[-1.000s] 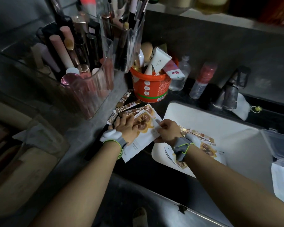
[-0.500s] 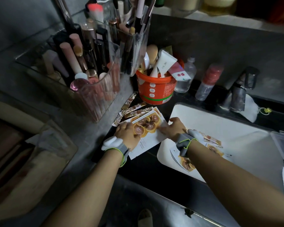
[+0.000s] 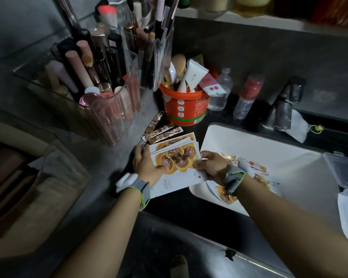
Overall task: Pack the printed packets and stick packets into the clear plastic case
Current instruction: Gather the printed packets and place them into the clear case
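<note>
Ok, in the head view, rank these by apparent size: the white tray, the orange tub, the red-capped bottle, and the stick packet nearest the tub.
1. white tray
2. orange tub
3. red-capped bottle
4. stick packet nearest the tub
Bottle and packet look similar in length, so that order is unsure.

Grey lime-edged wristbands (image 3: pixel 144 190), white pods (image 3: pixel 125 181)

The lone head-worn wide-angle view looks forward and steeply down from close above the worktop (image 3: pixel 189 209), which fills the frame's middle.
</note>
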`<state>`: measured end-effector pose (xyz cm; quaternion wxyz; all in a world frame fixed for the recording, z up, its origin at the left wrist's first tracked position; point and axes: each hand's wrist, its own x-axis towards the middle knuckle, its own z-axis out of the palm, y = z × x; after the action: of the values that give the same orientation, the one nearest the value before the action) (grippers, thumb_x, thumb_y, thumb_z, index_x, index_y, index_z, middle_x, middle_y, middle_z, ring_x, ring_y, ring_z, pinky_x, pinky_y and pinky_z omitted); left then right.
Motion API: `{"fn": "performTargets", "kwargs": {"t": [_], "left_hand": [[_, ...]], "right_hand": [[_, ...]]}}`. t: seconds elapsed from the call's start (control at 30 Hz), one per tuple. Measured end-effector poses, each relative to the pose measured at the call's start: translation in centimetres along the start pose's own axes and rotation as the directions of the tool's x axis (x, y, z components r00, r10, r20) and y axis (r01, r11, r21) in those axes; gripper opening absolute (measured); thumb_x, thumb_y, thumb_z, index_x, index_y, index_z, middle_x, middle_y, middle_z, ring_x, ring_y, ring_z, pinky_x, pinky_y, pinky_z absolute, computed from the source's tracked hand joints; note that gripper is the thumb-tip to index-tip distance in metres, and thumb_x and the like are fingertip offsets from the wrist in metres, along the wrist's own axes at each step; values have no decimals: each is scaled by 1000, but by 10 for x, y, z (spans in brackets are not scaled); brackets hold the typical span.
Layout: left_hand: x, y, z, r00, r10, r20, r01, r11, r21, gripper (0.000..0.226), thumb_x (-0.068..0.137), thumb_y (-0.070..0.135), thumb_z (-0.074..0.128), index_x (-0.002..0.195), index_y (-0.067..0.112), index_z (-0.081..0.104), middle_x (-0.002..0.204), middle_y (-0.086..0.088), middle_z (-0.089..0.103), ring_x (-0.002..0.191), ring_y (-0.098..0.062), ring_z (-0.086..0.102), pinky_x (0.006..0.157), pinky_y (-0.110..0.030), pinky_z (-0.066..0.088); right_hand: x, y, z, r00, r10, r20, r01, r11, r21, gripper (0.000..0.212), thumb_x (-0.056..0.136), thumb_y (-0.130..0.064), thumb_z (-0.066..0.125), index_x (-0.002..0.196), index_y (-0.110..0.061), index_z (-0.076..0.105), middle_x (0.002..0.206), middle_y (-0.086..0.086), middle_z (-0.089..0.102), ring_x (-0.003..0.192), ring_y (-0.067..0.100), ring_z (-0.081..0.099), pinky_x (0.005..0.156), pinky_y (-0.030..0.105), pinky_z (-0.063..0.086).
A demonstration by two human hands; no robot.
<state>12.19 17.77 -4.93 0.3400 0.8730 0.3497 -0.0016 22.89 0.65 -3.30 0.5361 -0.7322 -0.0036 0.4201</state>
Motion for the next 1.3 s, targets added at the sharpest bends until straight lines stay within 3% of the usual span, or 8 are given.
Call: {"fn": "performTargets", "kwargs": {"t": [0.17,0.27,0.37,0.47,0.63,0.77,1.0,1.3], "left_hand": [[-3,-2,-9,984,-176,-19,161,934,-319,92,82,12,66,151,10,5,158,-12,16,141,-28,27,111,-35,28],[1,-5,-16,974,-226,-18,193,868,-457,68,78,-2,58,140,1,28,132,-24,51,104,-32,56,83,-38,45],[1,-7,-18,977,-213,6,186,834,-519,45,78,-11,51,122,-4,48,117,-21,64,104,-31,62,81,-36,46],[1,-7,-18,981,-190,-41,151,878,-455,41,78,-11,53,119,-3,52,113,-20,65,104,-32,63,79,-35,46],[-2,-7,-23,981,-142,-135,76,911,-406,21,78,-10,51,97,-9,58,102,-32,65,96,-43,64,67,-46,51],[-6,1,-27,985,-108,-134,5,795,-607,25,85,-12,49,96,6,62,97,-17,65,88,-26,61,77,-33,45],[-9,15,-47,965,32,-261,-202,727,-656,36,88,-9,46,76,24,52,73,-2,54,69,-13,51,65,-27,40],[-19,-5,-22,992,-43,-121,-67,632,-772,30,78,-8,45,100,12,47,89,1,57,82,-15,55,64,-20,47]], "right_hand": [[-8,7,0,990,-142,9,142,990,1,22,84,9,54,74,-11,55,78,20,59,61,25,54,51,24,47],[-11,5,3,980,-199,-23,198,980,-15,24,84,9,55,73,-12,55,72,16,59,60,25,52,57,28,45],[-11,3,4,973,-215,-87,211,976,-58,24,83,6,58,71,-15,54,69,11,58,62,25,54,64,37,49],[-10,-1,5,970,-197,-141,170,968,-184,12,81,-5,63,85,-14,57,76,8,61,71,28,59,73,43,54],[-13,-3,12,956,-259,-137,188,899,-395,46,85,-12,61,129,-8,47,111,11,60,97,26,59,83,36,49],[-16,-11,16,896,-399,-192,244,807,-537,46,78,-18,66,123,-13,53,119,16,61,111,36,57,94,46,47],[-14,-24,11,859,-467,-212,426,880,-210,24,70,-5,54,90,-20,56,95,22,67,93,42,64,85,56,53],[-17,0,22,883,-455,-110,394,849,-352,33,88,-11,59,120,-11,50,117,6,62,107,19,56,96,32,43]]}}
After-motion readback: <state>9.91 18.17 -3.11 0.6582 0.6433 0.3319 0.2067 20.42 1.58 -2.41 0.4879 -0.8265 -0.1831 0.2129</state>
